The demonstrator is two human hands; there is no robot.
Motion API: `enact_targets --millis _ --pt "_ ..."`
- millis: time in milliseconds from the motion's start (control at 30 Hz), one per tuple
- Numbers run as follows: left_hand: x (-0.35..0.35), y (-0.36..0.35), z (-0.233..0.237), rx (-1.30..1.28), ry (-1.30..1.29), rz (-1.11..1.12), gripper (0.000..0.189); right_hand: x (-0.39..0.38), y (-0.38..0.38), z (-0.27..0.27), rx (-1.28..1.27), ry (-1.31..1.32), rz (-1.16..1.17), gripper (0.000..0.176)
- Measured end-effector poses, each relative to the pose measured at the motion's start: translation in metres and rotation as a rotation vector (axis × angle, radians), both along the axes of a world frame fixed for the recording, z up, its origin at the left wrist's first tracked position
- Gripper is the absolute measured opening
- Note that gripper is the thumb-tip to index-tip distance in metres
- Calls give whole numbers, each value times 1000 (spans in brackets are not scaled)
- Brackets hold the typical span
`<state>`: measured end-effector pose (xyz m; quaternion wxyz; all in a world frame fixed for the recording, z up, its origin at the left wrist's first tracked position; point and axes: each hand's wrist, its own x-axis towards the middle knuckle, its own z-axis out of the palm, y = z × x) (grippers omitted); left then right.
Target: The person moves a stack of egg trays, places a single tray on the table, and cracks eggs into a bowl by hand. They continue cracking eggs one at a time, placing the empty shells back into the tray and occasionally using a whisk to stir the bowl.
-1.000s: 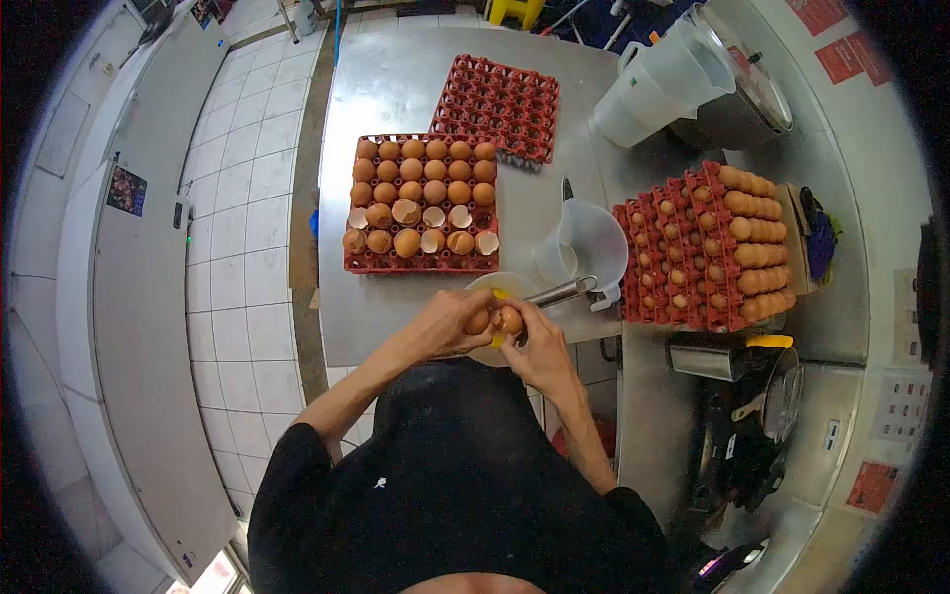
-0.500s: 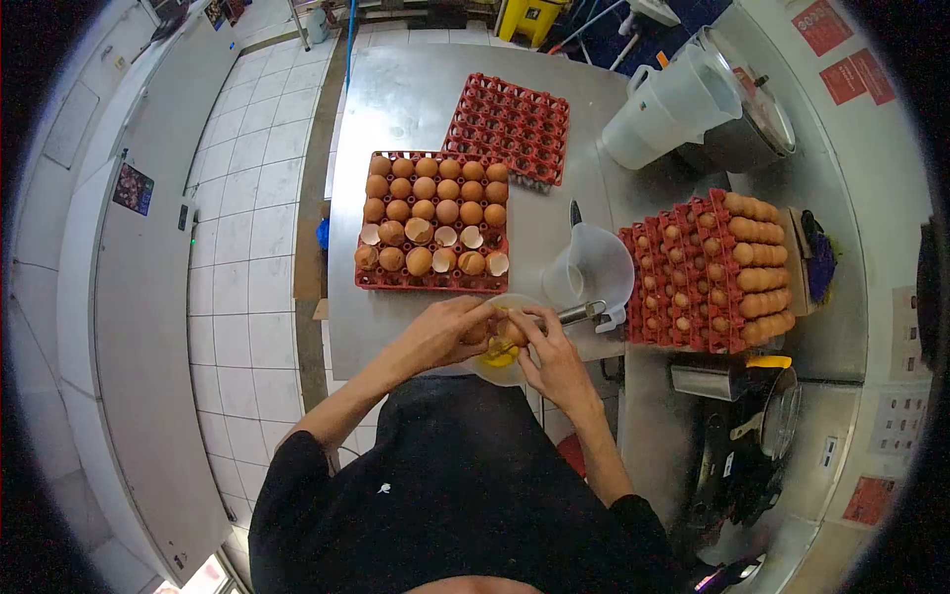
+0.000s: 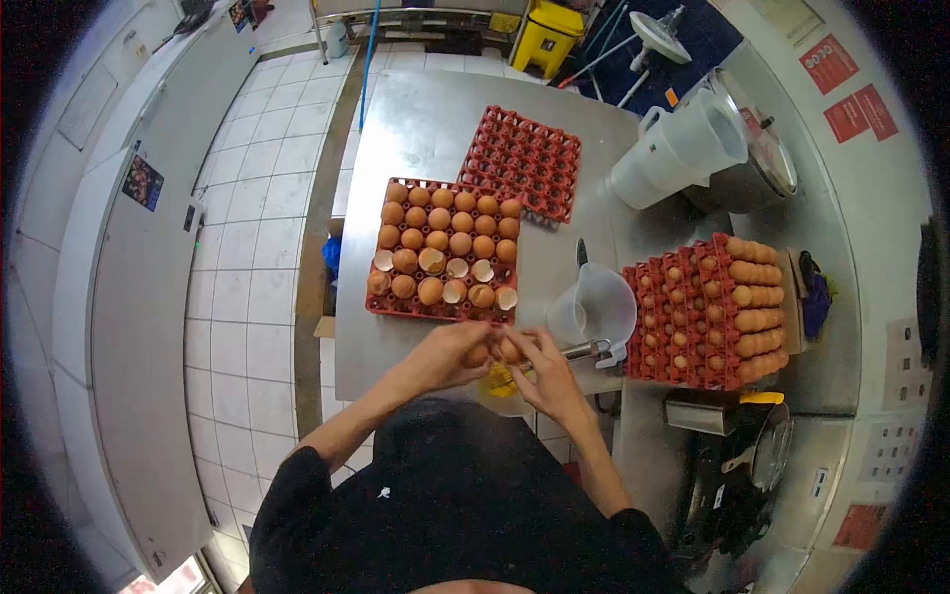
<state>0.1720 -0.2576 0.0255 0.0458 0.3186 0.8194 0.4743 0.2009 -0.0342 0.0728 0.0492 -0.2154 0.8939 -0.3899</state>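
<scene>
Both hands meet over a clear bowl [image 3: 503, 401] with yellow egg in it, at the table's near edge. My left hand [image 3: 450, 354] has its fingers round a brown eggshell piece [image 3: 477, 354]. Another brown shell piece [image 3: 511, 349] is held by my right hand [image 3: 542, 371]. Just beyond them lies a red tray [image 3: 441, 317] with whole brown eggs in its far rows and broken shells in the near rows. A translucent jug [image 3: 606, 305] stands to the right, with a metal handle [image 3: 586, 349] beside it.
An empty-looking red tray [image 3: 524, 158] lies farther back on the steel table [image 3: 411, 109]. Stacked egg trays [image 3: 693, 317] stand at the right, below a tall translucent pitcher [image 3: 678, 148] and a metal pot [image 3: 757, 168]. Pans [image 3: 737, 475] lie at the lower right.
The view has shifted, so the table and trays sit lower in the picture. Both hands remain over the bowl with the shell pieces, which look slightly farther apart.
</scene>
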Motion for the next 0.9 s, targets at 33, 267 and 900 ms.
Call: enact_targets --millis 33,267,900 --pt "-8 -5 2 7 35 94 40 -12 -7 -2 3 6 -12 60" --pt "-56 -38 14 -102 66 392 40 -117 -42 -61 56 88 0 70" --pt "1 -7 34 261 -82 477 40 -135 -39 -53 -302 -218 -572 35"
